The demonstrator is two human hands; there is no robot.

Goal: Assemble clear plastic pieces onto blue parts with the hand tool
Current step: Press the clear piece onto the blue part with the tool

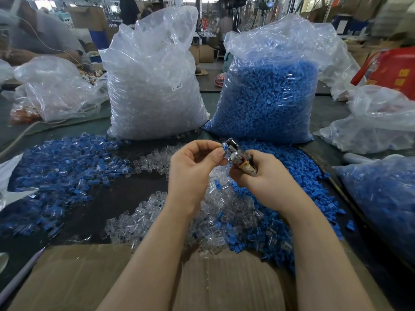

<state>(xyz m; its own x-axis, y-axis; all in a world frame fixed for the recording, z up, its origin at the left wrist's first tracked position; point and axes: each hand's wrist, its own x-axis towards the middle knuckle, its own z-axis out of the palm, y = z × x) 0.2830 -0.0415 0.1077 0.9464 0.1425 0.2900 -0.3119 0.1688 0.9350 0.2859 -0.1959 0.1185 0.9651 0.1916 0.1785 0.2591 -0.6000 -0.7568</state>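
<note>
Head view: left hand (193, 162) pinches blue part (224, 146).

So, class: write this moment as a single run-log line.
left hand: pinches blue part | right hand: grips hand tool | part at tool head | loose clear pieces below

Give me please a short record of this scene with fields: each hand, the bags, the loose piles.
left hand: pinches a blue part at the tool's head
right hand: grips the hand tool
bags: clear pieces bag on the left, blue parts bag on the right
piles: clear pieces near the hands, assembled pile at left
</note>
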